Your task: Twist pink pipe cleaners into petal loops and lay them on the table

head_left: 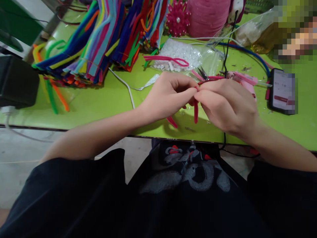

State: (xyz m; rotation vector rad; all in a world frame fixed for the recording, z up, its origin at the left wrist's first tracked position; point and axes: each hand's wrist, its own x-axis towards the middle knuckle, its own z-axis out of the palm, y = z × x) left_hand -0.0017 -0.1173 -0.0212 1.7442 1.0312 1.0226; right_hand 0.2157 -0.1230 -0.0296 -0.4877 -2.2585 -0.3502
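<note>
Over the front edge of the green table [104, 102] my left hand [170, 94] and my right hand [228, 104] meet fingertip to fingertip. Both are closed in a pinch on a pink-red pipe cleaner [196, 112]. One end of it hangs straight down between the hands; another end [172, 122] pokes out under my left hand. What the fingers do to it is hidden. A bent pink pipe cleaner [165, 59] lies behind the hands on a clear bag of white beads [179, 53].
A big heap of coloured pipe cleaners [99, 36] fills the back left. Small scissors [203, 73], a pink glue gun [244, 81] with black cord and a phone [282, 91] lie right. A pink flower [177, 18], a pink spool [208, 16] and a black box [15, 81] stand around.
</note>
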